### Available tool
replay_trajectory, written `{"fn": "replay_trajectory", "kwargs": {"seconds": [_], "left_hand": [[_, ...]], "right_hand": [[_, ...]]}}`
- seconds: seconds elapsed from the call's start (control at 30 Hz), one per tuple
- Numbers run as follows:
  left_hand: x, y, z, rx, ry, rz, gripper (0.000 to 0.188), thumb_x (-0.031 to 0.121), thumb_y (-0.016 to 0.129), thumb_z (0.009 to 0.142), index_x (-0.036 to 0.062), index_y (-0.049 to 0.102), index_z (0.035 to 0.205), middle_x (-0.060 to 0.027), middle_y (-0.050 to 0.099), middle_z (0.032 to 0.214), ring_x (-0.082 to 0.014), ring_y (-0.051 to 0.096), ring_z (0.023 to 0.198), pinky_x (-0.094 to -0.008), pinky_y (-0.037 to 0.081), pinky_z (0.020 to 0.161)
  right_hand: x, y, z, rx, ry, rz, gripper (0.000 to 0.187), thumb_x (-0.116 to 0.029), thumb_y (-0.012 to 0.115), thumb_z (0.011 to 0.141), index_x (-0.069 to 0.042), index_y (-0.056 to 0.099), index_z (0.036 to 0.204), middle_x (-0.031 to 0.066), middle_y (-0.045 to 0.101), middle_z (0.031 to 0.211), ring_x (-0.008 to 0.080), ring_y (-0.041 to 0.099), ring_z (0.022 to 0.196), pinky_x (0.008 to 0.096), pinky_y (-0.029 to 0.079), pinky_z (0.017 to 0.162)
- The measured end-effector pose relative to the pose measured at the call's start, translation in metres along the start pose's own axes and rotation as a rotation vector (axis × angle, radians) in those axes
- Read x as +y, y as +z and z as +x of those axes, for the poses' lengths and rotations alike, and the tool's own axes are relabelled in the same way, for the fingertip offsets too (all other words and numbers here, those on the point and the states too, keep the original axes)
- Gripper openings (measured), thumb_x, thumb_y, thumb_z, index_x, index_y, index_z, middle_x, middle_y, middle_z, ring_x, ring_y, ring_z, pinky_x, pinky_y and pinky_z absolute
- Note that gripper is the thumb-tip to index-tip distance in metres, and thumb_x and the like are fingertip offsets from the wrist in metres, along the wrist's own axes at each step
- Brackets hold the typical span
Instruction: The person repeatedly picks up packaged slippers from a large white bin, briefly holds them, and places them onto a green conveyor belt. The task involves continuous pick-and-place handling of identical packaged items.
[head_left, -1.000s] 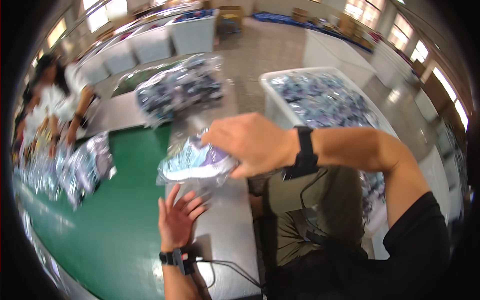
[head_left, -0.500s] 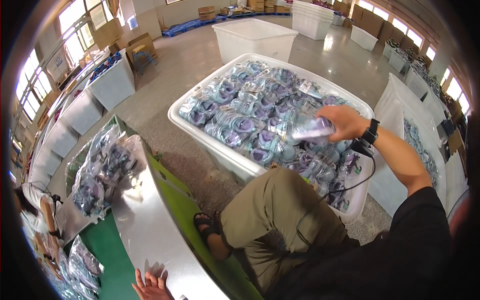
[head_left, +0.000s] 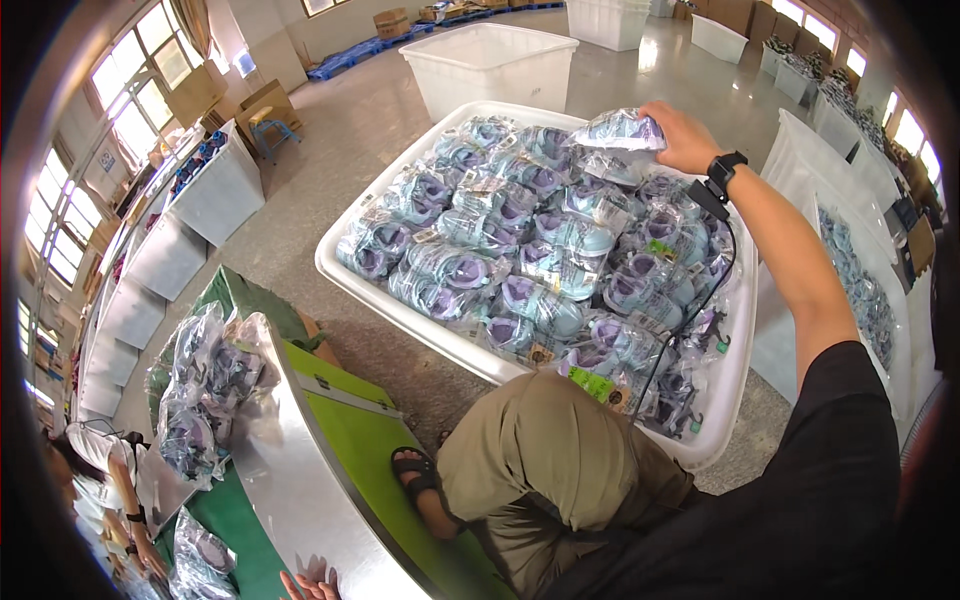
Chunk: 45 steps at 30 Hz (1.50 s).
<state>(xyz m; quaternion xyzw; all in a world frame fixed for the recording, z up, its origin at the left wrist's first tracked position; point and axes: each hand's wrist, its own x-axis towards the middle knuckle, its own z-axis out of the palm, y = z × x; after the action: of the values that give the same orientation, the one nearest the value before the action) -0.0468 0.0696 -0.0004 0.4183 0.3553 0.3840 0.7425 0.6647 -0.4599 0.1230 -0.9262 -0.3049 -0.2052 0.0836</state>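
Note:
My right hand (head_left: 684, 140) is closed on one end of a bagged pair of shoes (head_left: 618, 128), light purple in clear plastic. It holds them over the far right part of a large white bin (head_left: 335, 262). Many bagged light-blue and purple shoes (head_left: 530, 205) lie packed in rows inside that bin, some with green tags. At the lower edge, my left hand (head_left: 312, 586) shows only its fingers, which are apart and empty. They hover by the shiny metal tabletop (head_left: 300, 510), and the rest of that hand is cut off.
More bagged shoes (head_left: 205, 400) are heaped at the table's far end beside a green belt (head_left: 245, 530). A co-worker's arm (head_left: 130, 490) reaches in at the lower left. White bins (head_left: 490, 75) stand beyond and along both sides. A black cable (head_left: 690, 320) crosses the full bin.
My right hand has carried the bagged shoes away from me, toward the bin's far edge. My left hand has dropped lower, partly out of the picture. The view has shifted slightly.

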Motion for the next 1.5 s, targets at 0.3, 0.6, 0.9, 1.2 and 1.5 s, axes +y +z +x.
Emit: {"fn": "replay_trajectory", "kwargs": {"seconds": [0.3,0.6,0.9,1.2,1.5], "left_hand": [[-0.004,-0.024,0.009,0.034,-0.039,0.129,0.073,0.053,0.040,0.105,0.0076,0.027,0.161,-0.0339,0.031,0.158,-0.0492,0.034,0.145,-0.0544,0.030,0.120],[-0.007,-0.046,0.021,0.069,-0.030,0.062,0.066,0.042,0.046,0.106,0.0081,0.031,0.160,-0.0335,0.029,0.160,-0.0457,0.027,0.150,-0.0482,0.035,0.117],[-0.001,-0.071,0.019,0.034,-0.126,-0.215,0.057,0.032,0.053,0.105,0.0008,0.043,0.151,-0.0204,0.054,0.146,-0.0283,0.061,0.118,-0.0404,0.050,0.106],[-0.011,-0.092,0.027,0.236,0.003,-0.252,0.056,0.038,0.040,0.109,0.0054,0.038,0.155,-0.0120,0.064,0.132,-0.0223,0.062,0.114,-0.0382,0.051,0.101],[-0.032,-0.028,0.013,0.220,0.124,-0.283,0.050,0.022,0.057,0.102,0.0051,0.048,0.148,-0.0103,0.061,0.119,-0.0251,0.061,0.099,-0.0380,0.052,0.096]], "right_hand": [[0.054,0.062,0.026,0.177,0.090,-0.019,0.053,-0.002,0.070,0.072,-0.011,0.054,0.122,0.0119,0.060,0.121,0.0381,0.059,0.112,0.0455,0.050,0.093],[0.107,0.202,0.032,-0.138,0.478,0.098,0.068,-0.047,0.075,0.079,-0.025,0.054,0.141,0.0020,0.040,0.160,0.0265,0.036,0.149,0.0624,0.036,0.111],[0.105,0.274,0.052,-0.327,0.249,-0.157,0.076,-0.046,0.070,0.089,-0.030,0.039,0.156,-0.0027,0.031,0.165,0.0252,0.023,0.155,0.0662,0.036,0.113],[0.089,0.273,0.078,-0.453,0.283,-0.037,0.087,-0.015,0.072,0.079,-0.025,0.036,0.157,0.0135,0.025,0.168,0.0293,0.022,0.156,0.0501,0.030,0.122],[0.170,0.367,0.085,0.097,0.315,-0.257,0.083,-0.017,0.072,0.085,-0.019,0.033,0.159,0.0127,0.038,0.161,0.0313,0.031,0.152,0.0474,0.035,0.119]]}}
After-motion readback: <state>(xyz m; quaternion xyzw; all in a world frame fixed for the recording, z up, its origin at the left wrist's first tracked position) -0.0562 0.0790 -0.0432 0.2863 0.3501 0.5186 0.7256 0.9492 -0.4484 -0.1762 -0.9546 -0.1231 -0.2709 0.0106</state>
